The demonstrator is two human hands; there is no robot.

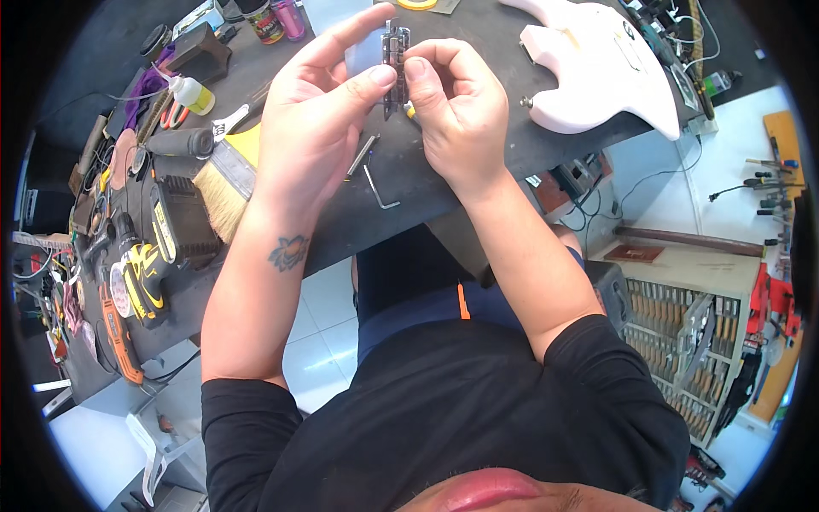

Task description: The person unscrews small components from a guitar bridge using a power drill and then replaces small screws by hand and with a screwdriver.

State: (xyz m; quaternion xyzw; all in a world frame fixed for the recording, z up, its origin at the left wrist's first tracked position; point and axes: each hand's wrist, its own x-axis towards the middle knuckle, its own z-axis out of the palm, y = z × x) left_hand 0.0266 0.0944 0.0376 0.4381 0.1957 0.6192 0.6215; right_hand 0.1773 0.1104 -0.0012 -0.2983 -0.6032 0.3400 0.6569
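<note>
Above the workbench I hold a dark metal guitar bridge (393, 72) upright, with a row of small saddles along it. My left hand (311, 115) grips its left side with the thumb, the index finger reaching over the top end. The thumb and bent fingers of my right hand (461, 119) pinch the right side. Between my forearms, an L-shaped hex key (378, 189) and a thin metal rod (363, 157) lie on the bench. A white electric guitar body (589, 72) rests to the right of my right hand.
Left of my forearm lie a wide bristle brush (225, 189), a black battery pack (181, 224), a yellow-black drill (142, 277) and an orange power tool (119, 328). A small glue bottle (193, 96) stands farther back. A file rack (682, 333) is at lower right.
</note>
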